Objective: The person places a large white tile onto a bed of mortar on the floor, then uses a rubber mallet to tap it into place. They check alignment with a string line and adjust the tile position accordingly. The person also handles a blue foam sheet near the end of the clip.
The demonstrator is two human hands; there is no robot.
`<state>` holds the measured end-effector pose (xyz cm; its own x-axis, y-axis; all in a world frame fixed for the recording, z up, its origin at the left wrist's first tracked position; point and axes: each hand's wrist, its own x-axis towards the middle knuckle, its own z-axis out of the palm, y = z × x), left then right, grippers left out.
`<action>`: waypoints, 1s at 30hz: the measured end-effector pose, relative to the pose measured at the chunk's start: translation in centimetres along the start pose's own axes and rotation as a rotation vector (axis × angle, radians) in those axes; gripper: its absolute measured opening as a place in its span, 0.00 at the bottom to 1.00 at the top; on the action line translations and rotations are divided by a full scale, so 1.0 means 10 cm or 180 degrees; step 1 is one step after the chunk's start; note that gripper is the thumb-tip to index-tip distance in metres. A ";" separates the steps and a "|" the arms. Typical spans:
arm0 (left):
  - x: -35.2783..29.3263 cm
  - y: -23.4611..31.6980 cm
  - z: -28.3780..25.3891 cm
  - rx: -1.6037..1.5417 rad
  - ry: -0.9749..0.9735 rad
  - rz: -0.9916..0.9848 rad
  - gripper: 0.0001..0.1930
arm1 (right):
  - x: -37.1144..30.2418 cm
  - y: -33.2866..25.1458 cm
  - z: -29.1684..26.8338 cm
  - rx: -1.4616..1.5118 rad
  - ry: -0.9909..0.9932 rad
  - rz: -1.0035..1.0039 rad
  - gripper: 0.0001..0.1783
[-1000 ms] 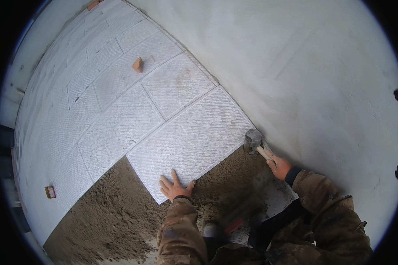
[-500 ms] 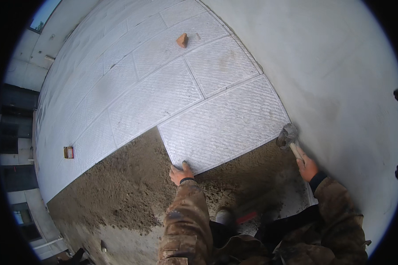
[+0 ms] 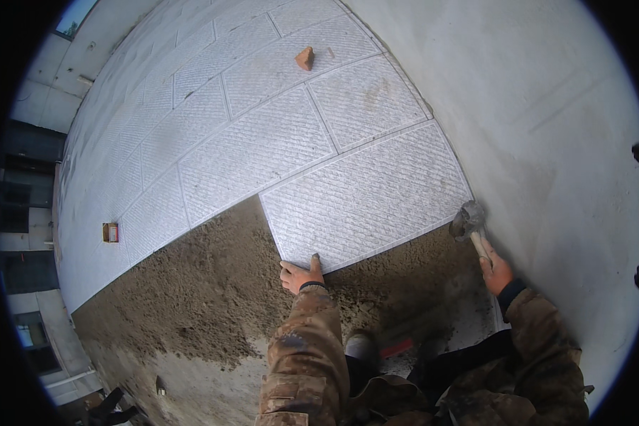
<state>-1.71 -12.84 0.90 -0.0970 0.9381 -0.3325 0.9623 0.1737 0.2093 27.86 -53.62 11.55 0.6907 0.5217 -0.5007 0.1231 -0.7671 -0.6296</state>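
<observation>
One mallet point(image 3: 468, 219), gripped by the right hand point(image 3: 495, 268), fingers wrapped on the handle, head at the near right corner of the nearest slab point(image 3: 366, 201); left hand point(image 3: 299, 274) on that slab's near edge, fingers together over the lip; two orange blocks point(image 3: 304, 58); one sand bed point(image 3: 192, 298); versus before: view shifted, left hand still at the edge.

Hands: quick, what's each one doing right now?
Left hand: open, resting on the slab edge.
Right hand: closed on the mallet.

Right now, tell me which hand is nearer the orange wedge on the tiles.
Left. The left hand grips the nearest tile's edge, below the orange wedge; the right hand is farther right.
</observation>
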 end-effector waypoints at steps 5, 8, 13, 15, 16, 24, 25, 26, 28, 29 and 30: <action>0.00 -0.03 -0.02 0.0042 -0.0029 0.0114 0.61 | 0.00 0.04 0.06 -0.0255 0.0319 -0.0568 0.30; -0.02 0.01 -0.04 0.0155 -0.0067 0.0126 0.61 | -0.01 0.04 0.06 -0.0297 0.0338 -0.0466 0.30; -0.30 0.25 0.02 0.0623 0.0135 0.1735 0.63 | -0.12 -0.11 -0.08 -0.0525 0.0149 -0.0275 0.31; -0.48 0.41 0.11 0.0459 -0.0163 0.2855 0.64 | -0.18 -0.24 -0.17 -0.0585 -0.0118 -0.0094 0.31; -0.57 0.47 0.14 0.0563 -0.0377 0.2898 0.64 | -0.20 -0.32 -0.18 -0.0542 -0.0212 -0.0101 0.32; -0.76 0.64 0.17 0.0476 -0.0625 0.2746 0.64 | 0.42 -1.02 0.44 0.0052 0.0025 -0.1413 0.31; -0.77 0.64 0.18 0.0419 -0.0623 0.2783 0.64 | 0.54 -1.08 0.59 0.0048 0.0238 -0.1775 0.32; -0.76 0.64 0.18 0.0518 -0.0636 0.2799 0.65 | 0.63 -1.14 0.76 0.0000 0.0278 -0.1825 0.32; -0.77 0.64 0.20 0.0448 -0.0638 0.2774 0.66 | 0.76 -1.23 1.00 -0.0058 0.0186 -0.1826 0.32; -0.77 0.63 0.20 0.0421 -0.0634 0.2764 0.66 | 0.78 -1.26 1.11 -0.0113 0.0006 -0.1678 0.32; -0.77 0.63 0.20 0.0430 -0.0617 0.2754 0.66 | 0.80 -1.28 1.20 -0.0181 -0.0212 -0.1457 0.32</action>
<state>5.61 -19.61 2.94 0.7091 0.6552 -0.2607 0.7017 -0.6190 0.3529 23.27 -35.12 8.44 0.5093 0.8327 -0.2172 0.4447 -0.4707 -0.7620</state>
